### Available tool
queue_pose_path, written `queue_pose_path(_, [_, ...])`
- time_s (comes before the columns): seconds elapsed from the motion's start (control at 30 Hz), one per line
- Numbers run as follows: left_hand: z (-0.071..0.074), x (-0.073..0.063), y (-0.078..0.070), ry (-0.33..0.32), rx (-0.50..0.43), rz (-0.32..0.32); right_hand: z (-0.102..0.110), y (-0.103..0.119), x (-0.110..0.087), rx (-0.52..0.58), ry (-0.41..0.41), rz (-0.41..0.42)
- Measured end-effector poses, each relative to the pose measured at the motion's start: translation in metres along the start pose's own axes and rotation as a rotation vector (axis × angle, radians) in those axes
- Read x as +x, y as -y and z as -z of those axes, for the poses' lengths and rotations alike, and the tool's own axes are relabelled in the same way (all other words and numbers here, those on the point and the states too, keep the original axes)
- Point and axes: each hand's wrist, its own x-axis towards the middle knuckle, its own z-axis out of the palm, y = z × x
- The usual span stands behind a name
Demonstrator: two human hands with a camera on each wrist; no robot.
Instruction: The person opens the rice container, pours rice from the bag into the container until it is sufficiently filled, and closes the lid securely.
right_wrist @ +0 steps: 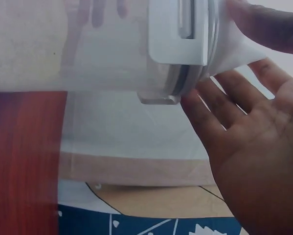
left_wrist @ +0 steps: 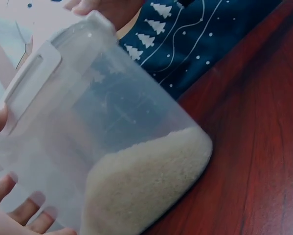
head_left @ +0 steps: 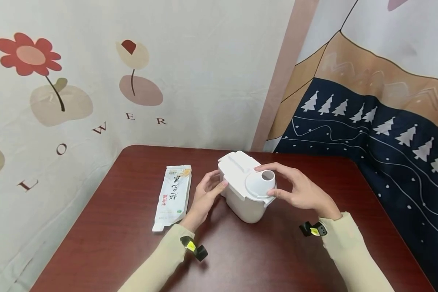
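A translucent storage container [left_wrist: 131, 122] stands on the table, with pale rice [left_wrist: 146, 181] in its lower part. Its white lid [head_left: 235, 166] has latches along the edges and carries a white funnel-shaped cap [head_left: 257, 184] with a round opening on top. My left hand [head_left: 205, 196] holds the container's left side, thumb at the lid's edge and fingers spread along the wall. At the other end, my right hand [head_left: 303, 188] pinches the base of the funnel-shaped cap between thumb and fingers; in the right wrist view the fingers [right_wrist: 224, 100] curve round the far side.
A white printed bag [head_left: 172, 196] lies flat on the dark red table [head_left: 131, 227], left of the container. Printed fabric curtains [head_left: 204, 81] hang along the table's back and right side. Both wrists wear a small black camera [head_left: 313, 229].
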Motion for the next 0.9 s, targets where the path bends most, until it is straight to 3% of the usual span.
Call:
queue_pose_path(0.2, [0.003, -0.001, -0.003, 0.008, 0.054, -0.026, 0.003, 0.002, -0.002, -0.032, 0.007, 0.003])
queue_pose_path(0.4, [0.017, 0.01, -0.003, 0.111, 0.086, -0.025, -0.002, 0.012, -0.005, -0.076, -0.032, -0.036])
queue_pose_path(0.67, [0.031, 0.032, 0.004, 0.253, 0.167, -0.023, -0.015, 0.025, -0.011, -0.166, -0.222, -0.14])
queue_pose_path(0.77, [0.03, 0.035, 0.007, 0.271, 0.211, -0.002, -0.021, 0.03, -0.013, -0.167, -0.282, -0.182])
queue_pose_path(0.9, [0.027, 0.036, 0.008, 0.244, 0.255, 0.006, -0.026, 0.032, -0.013, -0.161, -0.33, -0.178])
